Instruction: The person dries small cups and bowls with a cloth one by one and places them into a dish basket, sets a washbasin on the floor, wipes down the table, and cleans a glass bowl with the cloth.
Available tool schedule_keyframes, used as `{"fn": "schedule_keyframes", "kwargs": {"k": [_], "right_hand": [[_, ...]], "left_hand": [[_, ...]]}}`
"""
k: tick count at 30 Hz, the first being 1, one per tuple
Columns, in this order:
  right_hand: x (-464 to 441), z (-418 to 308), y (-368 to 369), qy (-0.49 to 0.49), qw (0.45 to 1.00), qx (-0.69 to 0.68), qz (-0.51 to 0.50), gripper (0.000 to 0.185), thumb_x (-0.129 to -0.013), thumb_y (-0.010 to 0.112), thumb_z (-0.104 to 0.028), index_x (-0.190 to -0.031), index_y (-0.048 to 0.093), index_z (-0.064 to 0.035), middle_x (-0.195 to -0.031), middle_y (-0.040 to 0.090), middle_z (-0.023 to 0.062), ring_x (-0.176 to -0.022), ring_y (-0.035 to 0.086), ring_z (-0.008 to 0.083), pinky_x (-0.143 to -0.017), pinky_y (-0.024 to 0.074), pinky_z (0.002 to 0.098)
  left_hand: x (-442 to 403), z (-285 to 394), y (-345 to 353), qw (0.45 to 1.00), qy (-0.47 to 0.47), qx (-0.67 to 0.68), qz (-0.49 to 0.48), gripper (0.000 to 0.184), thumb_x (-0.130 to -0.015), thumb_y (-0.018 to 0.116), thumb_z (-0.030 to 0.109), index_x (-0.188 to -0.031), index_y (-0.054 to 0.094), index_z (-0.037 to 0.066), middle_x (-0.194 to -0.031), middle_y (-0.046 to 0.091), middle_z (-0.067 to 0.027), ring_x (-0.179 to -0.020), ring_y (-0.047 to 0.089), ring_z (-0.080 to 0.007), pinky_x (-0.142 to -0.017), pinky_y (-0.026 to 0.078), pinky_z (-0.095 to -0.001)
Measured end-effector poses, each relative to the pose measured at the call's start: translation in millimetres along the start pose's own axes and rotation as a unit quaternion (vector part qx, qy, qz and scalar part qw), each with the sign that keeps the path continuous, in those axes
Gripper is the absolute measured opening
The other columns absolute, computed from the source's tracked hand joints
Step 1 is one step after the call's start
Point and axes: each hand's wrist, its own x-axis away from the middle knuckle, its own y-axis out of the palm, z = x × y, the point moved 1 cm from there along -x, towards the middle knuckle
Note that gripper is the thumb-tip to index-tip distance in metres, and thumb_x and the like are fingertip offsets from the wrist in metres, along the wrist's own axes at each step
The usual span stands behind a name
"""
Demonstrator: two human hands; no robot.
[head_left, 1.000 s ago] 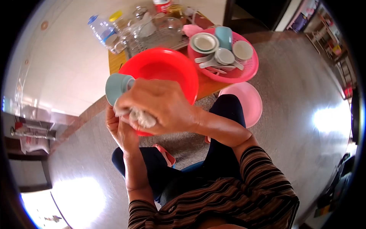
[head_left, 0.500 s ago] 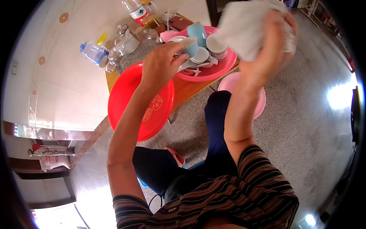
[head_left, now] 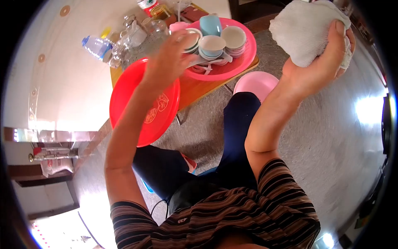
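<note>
My left hand (head_left: 168,60) is blurred, its fingers apart and holding nothing, over the left edge of the pink basket (head_left: 248,54). A light blue bowl (head_left: 212,46) rests among the stacked dishes in that basket, just right of the hand. Beside it are a blue cup (head_left: 210,25), a white bowl (head_left: 233,37) and several spoons. My right hand (head_left: 319,62) is raised at the upper right with its fingers wrapped round a folded white cloth (head_left: 300,31). Below my left hand sits a red basin (head_left: 143,135).
The wooden table (head_left: 199,92) also bears a plastic bottle (head_left: 97,46), glass jars and a phone (head_left: 195,14) near the wall. A pink basin (head_left: 256,83) is on the floor by my right knee.
The blue bowl has left my left hand and now lies in the basket. My left hand has drawn back leftward and opened. My right hand has carried the cloth away to the right.
</note>
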Motion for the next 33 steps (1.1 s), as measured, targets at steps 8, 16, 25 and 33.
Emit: {"fn": "schedule_keyframes", "kwargs": {"k": [8,16,25,33], "right_hand": [[6,12,10,0.089,0.991,-0.059,-0.085,0.034,-0.078,0.061,-0.02,-0.106,0.055,-0.0022,-0.102,0.057,0.0118,-0.09,0.06,0.0244,-0.079,0.0503,0.0348],[51,-2,43,0.099,0.98,-0.051,-0.163,0.017,-0.072,0.061,-0.01,-0.083,0.059,0.0029,-0.086,0.062,0.016,-0.07,0.064,0.0248,-0.062,0.0549,0.0357],[109,0,59,0.095,0.953,-0.011,-0.286,0.027,-0.074,0.067,-0.013,-0.093,0.058,0.0037,-0.085,0.064,0.0174,-0.067,0.065,0.024,-0.06,0.0588,0.0332],[127,5,64,0.089,0.92,-0.042,-0.378,0.017,-0.079,0.069,-0.015,-0.091,0.062,-0.0057,-0.08,0.064,-0.0007,-0.066,0.055,0.0052,-0.056,0.045,0.0188]], "left_hand": [[187,-63,-110,0.929,-0.333,-0.147,0.06,0.052,-0.082,0.062,0.035,-0.127,0.046,0.013,-0.12,0.051,-0.0104,-0.098,0.058,-0.0244,-0.078,0.05,-0.0358],[269,-47,-89,0.655,-0.646,0.387,-0.059,0.052,-0.085,0.056,0.043,-0.115,0.05,0.001,-0.089,0.066,-0.0144,-0.069,0.066,-0.0194,-0.043,0.044,-0.0208],[289,-42,-70,0.473,-0.656,0.577,0.114,0.025,-0.075,0.064,0.016,-0.096,0.057,0.004,-0.078,0.066,-0.0071,-0.061,0.065,-0.0163,-0.041,0.044,-0.0194],[331,-37,-126,0.457,-0.643,0.571,0.226,0.022,-0.075,0.066,0.016,-0.094,0.058,0.008,-0.079,0.065,-0.0034,-0.065,0.064,-0.0145,-0.04,0.037,-0.018]]}}
